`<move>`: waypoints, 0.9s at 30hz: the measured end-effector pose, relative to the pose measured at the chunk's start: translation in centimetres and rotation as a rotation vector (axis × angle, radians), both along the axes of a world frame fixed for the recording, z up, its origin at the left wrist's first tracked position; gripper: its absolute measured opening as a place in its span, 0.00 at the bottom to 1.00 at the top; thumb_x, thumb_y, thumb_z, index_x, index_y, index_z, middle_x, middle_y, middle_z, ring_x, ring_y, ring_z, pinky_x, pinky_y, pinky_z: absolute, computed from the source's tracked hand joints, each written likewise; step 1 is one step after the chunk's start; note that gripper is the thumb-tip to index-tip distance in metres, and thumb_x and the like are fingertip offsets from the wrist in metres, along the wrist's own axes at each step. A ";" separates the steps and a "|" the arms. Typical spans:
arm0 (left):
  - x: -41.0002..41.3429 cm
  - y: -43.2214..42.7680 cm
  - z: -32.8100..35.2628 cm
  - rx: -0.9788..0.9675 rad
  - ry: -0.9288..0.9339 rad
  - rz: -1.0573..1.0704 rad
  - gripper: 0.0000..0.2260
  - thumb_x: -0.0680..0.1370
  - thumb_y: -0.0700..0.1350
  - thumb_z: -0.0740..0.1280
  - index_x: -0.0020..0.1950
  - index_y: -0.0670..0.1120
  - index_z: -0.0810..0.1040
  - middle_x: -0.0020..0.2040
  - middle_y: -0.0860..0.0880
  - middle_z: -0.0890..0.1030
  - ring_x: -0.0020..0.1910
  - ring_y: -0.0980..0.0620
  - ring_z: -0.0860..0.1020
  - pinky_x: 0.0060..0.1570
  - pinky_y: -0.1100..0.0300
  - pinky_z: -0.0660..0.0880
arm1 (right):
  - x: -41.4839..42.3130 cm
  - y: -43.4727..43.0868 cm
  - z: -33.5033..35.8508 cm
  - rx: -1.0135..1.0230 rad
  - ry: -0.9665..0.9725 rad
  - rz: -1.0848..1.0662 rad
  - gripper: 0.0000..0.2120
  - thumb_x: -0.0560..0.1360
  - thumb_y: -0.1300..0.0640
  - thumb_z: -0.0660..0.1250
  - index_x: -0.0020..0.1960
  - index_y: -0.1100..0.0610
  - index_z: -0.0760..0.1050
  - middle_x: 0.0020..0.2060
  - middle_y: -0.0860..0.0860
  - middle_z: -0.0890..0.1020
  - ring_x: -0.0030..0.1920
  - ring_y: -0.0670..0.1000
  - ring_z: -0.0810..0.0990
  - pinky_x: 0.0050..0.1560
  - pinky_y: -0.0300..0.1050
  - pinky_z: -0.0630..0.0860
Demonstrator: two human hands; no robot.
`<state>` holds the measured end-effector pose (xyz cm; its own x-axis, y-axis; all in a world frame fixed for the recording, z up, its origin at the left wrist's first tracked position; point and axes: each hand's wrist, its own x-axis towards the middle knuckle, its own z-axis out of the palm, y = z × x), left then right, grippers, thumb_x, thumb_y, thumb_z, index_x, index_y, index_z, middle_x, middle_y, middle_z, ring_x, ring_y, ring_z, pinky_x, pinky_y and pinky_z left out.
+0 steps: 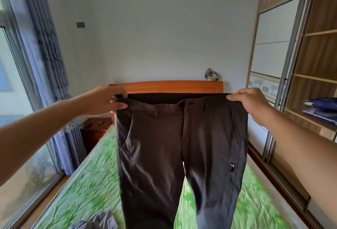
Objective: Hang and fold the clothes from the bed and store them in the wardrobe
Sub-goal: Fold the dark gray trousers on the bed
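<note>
You hold the dark brown trousers [180, 148] spread above the bed [87, 183], left hand [107, 101] and right hand [249, 101] each pinching a waistband corner; next, judge the legs aligned, then fold for the wardrobe [317, 75] at right.

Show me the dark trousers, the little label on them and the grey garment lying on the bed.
dark trousers [155, 146]: head view, front of one thigh.
label [232, 166]: head view, its middle.
grey garment [98, 221]: head view, bunched fabric at the bottom edge.
</note>
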<state>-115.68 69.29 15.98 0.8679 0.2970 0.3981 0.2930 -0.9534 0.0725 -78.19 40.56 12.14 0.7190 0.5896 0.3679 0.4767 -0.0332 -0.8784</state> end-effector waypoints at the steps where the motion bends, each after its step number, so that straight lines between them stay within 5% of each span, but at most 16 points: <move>1: 0.0 0.2 0.0 -0.037 0.006 -0.003 0.09 0.78 0.49 0.70 0.45 0.63 0.74 0.39 0.58 0.80 0.38 0.61 0.78 0.41 0.57 0.77 | -0.2 0.1 0.2 0.003 -0.005 -0.004 0.08 0.70 0.53 0.78 0.33 0.48 0.85 0.40 0.51 0.85 0.49 0.52 0.82 0.52 0.46 0.74; 4: 0.1 0.6 -0.4 -0.191 -0.032 0.018 0.08 0.78 0.47 0.71 0.41 0.58 0.77 0.38 0.53 0.80 0.36 0.58 0.78 0.44 0.56 0.77 | -0.7 0.5 0.4 0.012 -0.008 0.000 0.11 0.72 0.53 0.76 0.31 0.48 0.83 0.39 0.51 0.83 0.49 0.52 0.81 0.49 0.45 0.71; 7: -0.1 0.3 -0.8 -0.573 -0.196 0.049 0.11 0.79 0.39 0.69 0.38 0.49 0.77 0.37 0.43 0.77 0.38 0.49 0.78 0.45 0.49 0.80 | -1.1 0.7 0.4 0.018 0.031 0.015 0.11 0.72 0.53 0.76 0.33 0.56 0.82 0.40 0.57 0.83 0.49 0.55 0.80 0.52 0.48 0.72; 10: 0.0 0.4 -1.0 -0.832 -0.374 0.057 0.17 0.80 0.36 0.65 0.34 0.50 0.79 0.33 0.48 0.78 0.34 0.52 0.78 0.36 0.56 0.80 | -1.6 0.9 0.7 0.022 0.115 0.050 0.11 0.72 0.54 0.76 0.41 0.63 0.82 0.44 0.61 0.85 0.51 0.58 0.83 0.57 0.51 0.75; 15: 1.0 0.2 -1.3 -0.957 -0.493 0.220 0.17 0.79 0.41 0.65 0.30 0.50 0.77 0.28 0.51 0.73 0.27 0.56 0.73 0.29 0.60 0.74 | -3.1 1.6 0.9 -0.027 0.296 0.100 0.05 0.73 0.58 0.74 0.44 0.60 0.83 0.43 0.60 0.86 0.48 0.61 0.85 0.57 0.55 0.79; 20: 3.6 -3.0 -2.4 -1.250 -0.462 0.089 0.11 0.78 0.40 0.68 0.36 0.46 0.80 0.37 0.46 0.80 0.36 0.50 0.82 0.39 0.54 0.81 | -7.0 4.0 0.2 -0.105 0.442 0.196 0.07 0.76 0.67 0.68 0.43 0.57 0.76 0.35 0.58 0.78 0.30 0.54 0.79 0.29 0.42 0.77; 27: 7.9 -9.3 -4.1 -1.162 -0.319 -0.057 0.06 0.82 0.40 0.66 0.44 0.44 0.79 0.42 0.44 0.84 0.46 0.40 0.86 0.46 0.49 0.83 | -13.2 7.0 -0.3 -0.090 0.527 0.435 0.15 0.77 0.73 0.58 0.43 0.64 0.82 0.42 0.63 0.82 0.35 0.59 0.84 0.32 0.53 0.83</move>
<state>-107.75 59.95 11.88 0.8025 0.5850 0.1173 0.0654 -0.2817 0.9573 -91.36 47.54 11.87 0.4792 0.8772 -0.0299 -0.0273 -0.0191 -0.9994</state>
